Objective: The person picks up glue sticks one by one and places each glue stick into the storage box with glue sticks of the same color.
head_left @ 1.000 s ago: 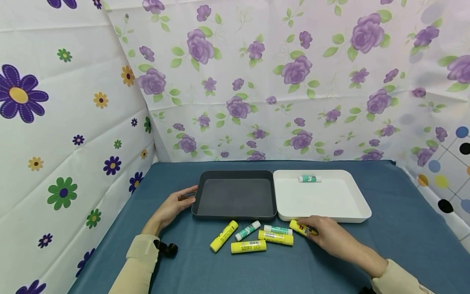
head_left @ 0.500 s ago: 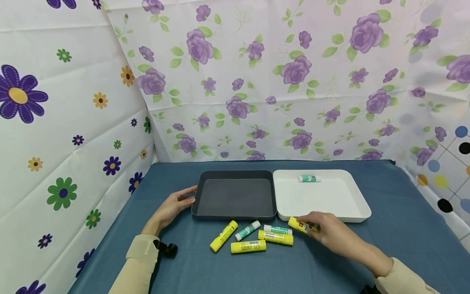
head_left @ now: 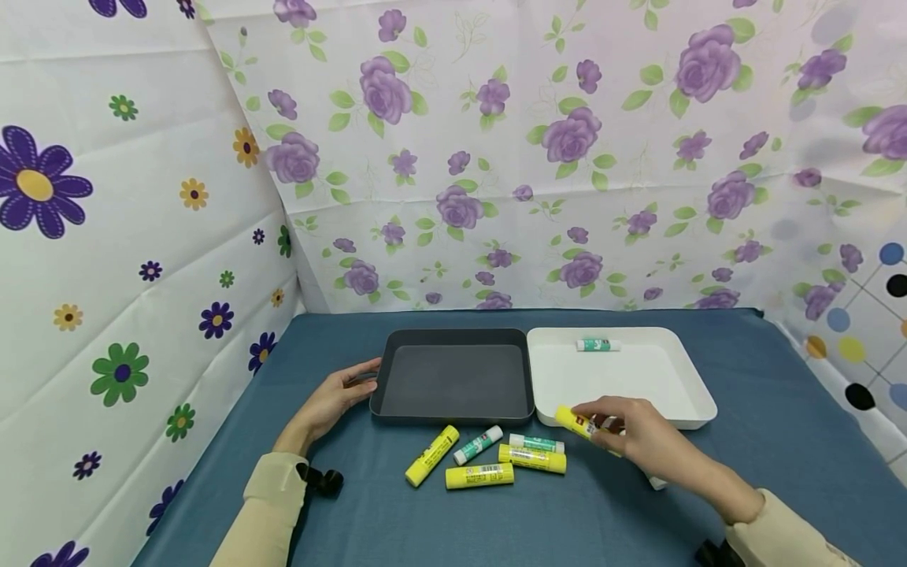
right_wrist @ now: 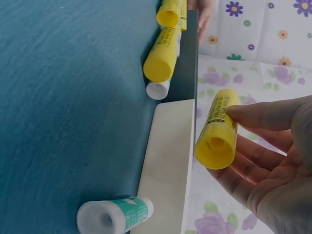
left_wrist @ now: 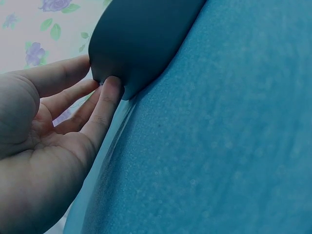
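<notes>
My right hand pinches a yellow glue stick between thumb and fingers, raised near the white tray's front edge. The right wrist view shows this glue stick tilted, its hollow base towards the camera. Below the right hand, a white and green glue stick lies on the cloth, mostly hidden in the head view. My left hand touches the outer left wall of the dark grey tray with fairly straight fingers; the left wrist view shows the fingertips on the tray wall.
Beside the grey tray stands a white tray with one green and white glue stick inside. Before the trays lie yellow glue sticks and two green and white ones. Floral curtains hang behind the blue cloth.
My right hand has lifted the yellow glue stick off the cloth and slightly up, uncovering part of another glue stick beneath. The left hand and the trays have stayed in place.
</notes>
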